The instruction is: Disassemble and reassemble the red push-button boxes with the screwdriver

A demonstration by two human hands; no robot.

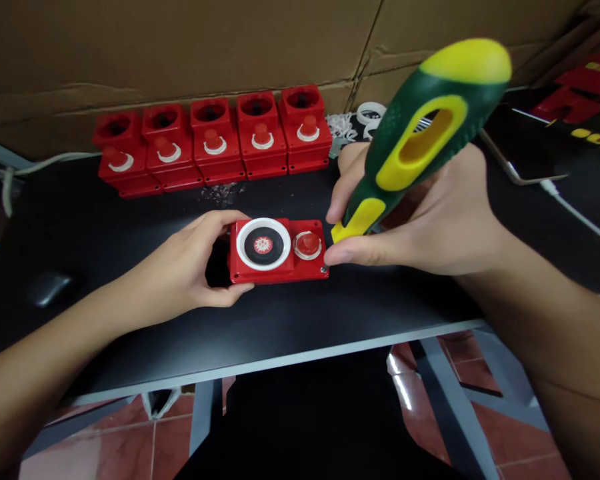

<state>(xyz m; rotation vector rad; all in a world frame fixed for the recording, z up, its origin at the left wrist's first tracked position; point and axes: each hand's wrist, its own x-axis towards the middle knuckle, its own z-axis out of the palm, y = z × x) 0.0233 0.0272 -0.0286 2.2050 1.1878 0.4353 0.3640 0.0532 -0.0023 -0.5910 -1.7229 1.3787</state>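
The right hand (440,220), wrapped round a green-and-yellow plastic screwdriver (400,133), sits at the right end of a red rectangular plastic box (293,265), its long axis left-to-right on the black tabletop (290,320), left end gripped by the left hand (190,263).

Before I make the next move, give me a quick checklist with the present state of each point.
1. Red box steadied: ok, left hand grips its left end.
2. Screwdriver in hand: ok, right hand holds it.
3. Screwdriver tip seated: cannot tell, the right hand blocks the view.
4. White-rimmed dial on the box: ok.
5. Worktop free of debris: not ok, crumbs lie near the back row of boxes.
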